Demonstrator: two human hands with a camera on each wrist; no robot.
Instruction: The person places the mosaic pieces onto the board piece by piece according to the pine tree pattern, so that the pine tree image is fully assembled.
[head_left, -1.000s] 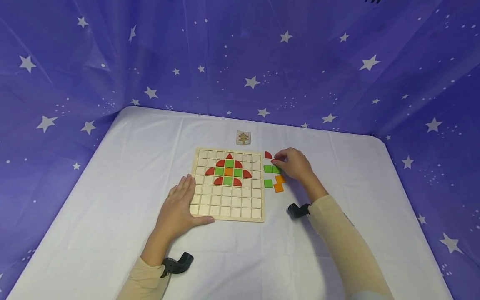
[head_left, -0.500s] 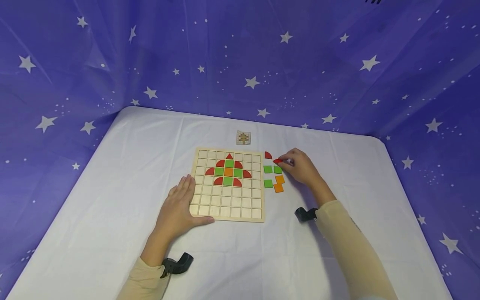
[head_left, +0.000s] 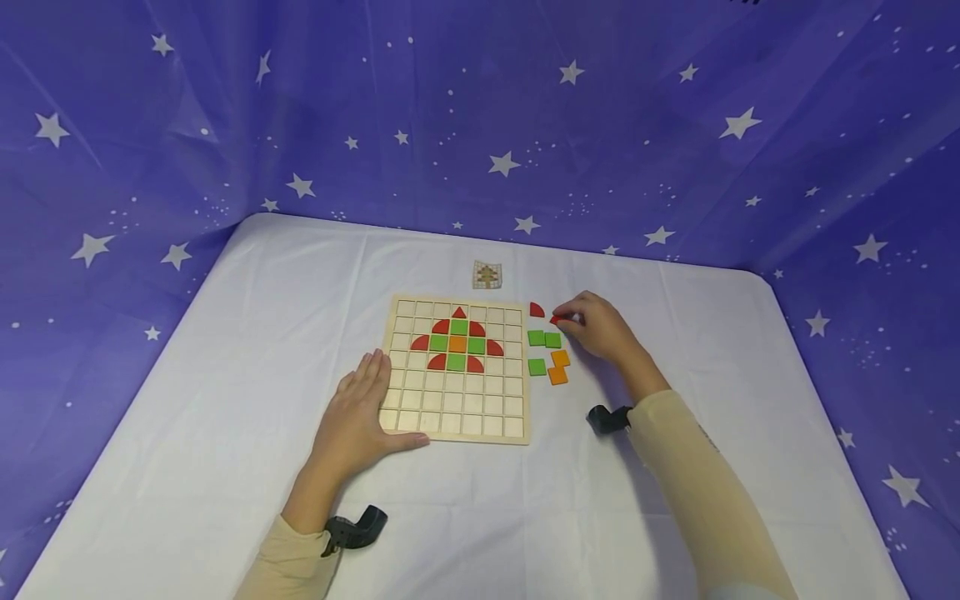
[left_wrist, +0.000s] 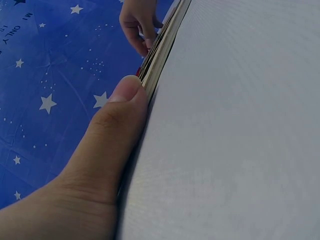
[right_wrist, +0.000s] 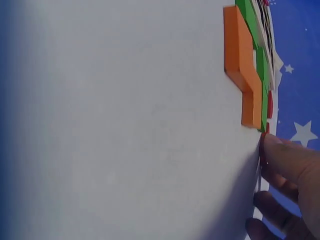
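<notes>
My left hand (head_left: 356, 412) lies against the left side of a wooden grid board (head_left: 450, 404), fingers straight, thumb along its near edge. In the left wrist view the thumb (left_wrist: 107, 132) presses at the board's rim. Red, green and orange tiles form a stepped shape in the board's upper cells. Right of the board, my right hand (head_left: 600, 325) pinches a red tile (head_left: 555, 320) between thumb and fingertips, which hide part of it. Another red tile, a quarter circle (head_left: 536, 310), lies just left of it. Green square tiles (head_left: 536, 367) and two orange square tiles (head_left: 557, 376) lie nearer me.
Behind the board lies a small picture card (head_left: 487, 275) with a tree-like pattern. A white cloth (head_left: 225, 333) covers the table. Blue star-printed curtains (head_left: 420, 100) enclose its back and sides. Each wrist carries a black camera mount (head_left: 607, 419).
My right hand drew the red tile to the right, then shifted slightly back up and left with it. The right-hand green tile beside it shifted slightly. My left hand has stayed put.
</notes>
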